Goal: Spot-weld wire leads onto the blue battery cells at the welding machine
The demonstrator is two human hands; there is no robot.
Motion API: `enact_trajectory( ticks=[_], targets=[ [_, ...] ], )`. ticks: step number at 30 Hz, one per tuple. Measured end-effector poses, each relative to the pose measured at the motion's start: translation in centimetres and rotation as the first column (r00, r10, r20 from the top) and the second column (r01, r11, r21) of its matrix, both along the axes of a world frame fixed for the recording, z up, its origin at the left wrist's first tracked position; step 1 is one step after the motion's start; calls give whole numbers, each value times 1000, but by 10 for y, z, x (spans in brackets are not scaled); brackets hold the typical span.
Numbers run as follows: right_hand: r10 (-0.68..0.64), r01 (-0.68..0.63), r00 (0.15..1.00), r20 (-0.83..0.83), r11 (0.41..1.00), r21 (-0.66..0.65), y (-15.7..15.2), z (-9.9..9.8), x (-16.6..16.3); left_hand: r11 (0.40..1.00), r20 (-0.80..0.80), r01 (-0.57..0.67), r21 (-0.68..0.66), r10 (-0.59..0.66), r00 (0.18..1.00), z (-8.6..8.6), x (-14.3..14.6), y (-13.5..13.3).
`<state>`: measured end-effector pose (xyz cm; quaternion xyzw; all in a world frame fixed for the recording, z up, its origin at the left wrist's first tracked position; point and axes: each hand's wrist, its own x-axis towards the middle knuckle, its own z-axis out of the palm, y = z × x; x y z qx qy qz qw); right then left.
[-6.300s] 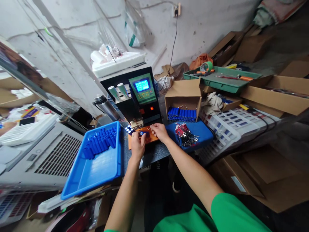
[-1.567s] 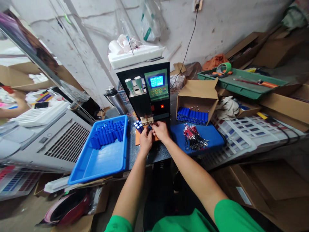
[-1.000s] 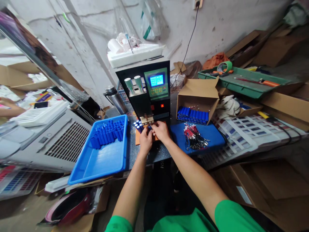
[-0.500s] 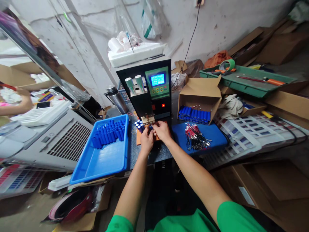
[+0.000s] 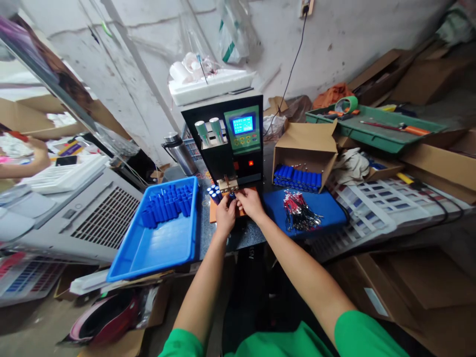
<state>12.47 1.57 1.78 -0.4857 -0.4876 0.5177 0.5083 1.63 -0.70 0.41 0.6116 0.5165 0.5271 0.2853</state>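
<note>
In the head view my left hand (image 5: 225,216) is closed around a blue battery cell (image 5: 232,196) beneath the electrodes of a black spot welder (image 5: 240,171). My right hand (image 5: 250,203) is at the same spot from the right, its fingers pinched together. What lies between those fingertips is too small to make out. Several blue cells (image 5: 214,194) stand upright just left of my left hand, on an orange board (image 5: 213,213). The welder's blue screen (image 5: 242,124) is lit.
Left stands a blue tray (image 5: 163,250) of blue cells. To the right, red and black wire leads (image 5: 300,210) lie on a blue block (image 5: 330,213), before a cardboard box (image 5: 307,136) with blue cells. A steel flask (image 5: 180,153) stands behind. Another person's hand (image 5: 37,153) shows far left.
The view has shifted slightly. Both hands stay at the welder's electrodes, with little visible movement in the fingers.
</note>
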Motion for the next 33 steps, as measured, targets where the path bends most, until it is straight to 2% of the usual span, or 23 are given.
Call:
enact_trajectory(
  ticks=[2, 4, 8, 10, 13, 15, 19, 22, 25, 29, 31, 33],
  targets=[
    [-5, -3, 991, 136, 998, 60, -5, 0, 6, 1000, -6, 5, 4, -5, 1000, -1, -1, 0],
    [-71, 6, 945, 318, 979, 202, -14, 4, 15, 1000, -22, 4, 5, -4, 1000, -3, -2, -1],
    [-304, -34, 752, 585, 868, 495, -33, 17, 33, 999, -81, 4, 41, 0, 997, -9, -5, -4],
    [-358, -109, 669, 651, 820, 562, -39, 22, 39, 997, -109, 20, 75, -12, 994, -12, -6, -6],
    [-355, -234, 609, 709, 774, 589, -40, 24, 41, 990, -149, 78, 113, -61, 987, -12, -7, -9],
    [-326, -286, 595, 735, 768, 573, -38, 22, 40, 985, -180, 112, 132, -87, 980, -11, -7, -10],
    [-274, -321, 569, 775, 794, 516, -35, 18, 36, 980, -227, 130, 150, -94, 969, -9, -7, -11],
    [-268, -308, 573, 775, 806, 506, -36, 17, 35, 980, -262, 116, 159, -72, 962, -10, -8, -10],
    [-302, -240, 623, 722, 804, 543, -36, 17, 42, 984, -291, 69, 162, -19, 957, -11, -10, -10],
    [-442, -65, 704, 556, 740, 670, -22, 20, 82, 988, -356, 48, 147, 8, 934, -9, -10, -7],
    [-537, 32, 680, 499, 701, 712, -11, 21, 115, 987, -413, 39, 153, 28, 910, -6, -9, -6],
    [-616, 110, 609, 500, 689, 716, 2, 20, 150, 984, -448, 34, 172, 48, 893, -3, -8, -4]
  ],
)
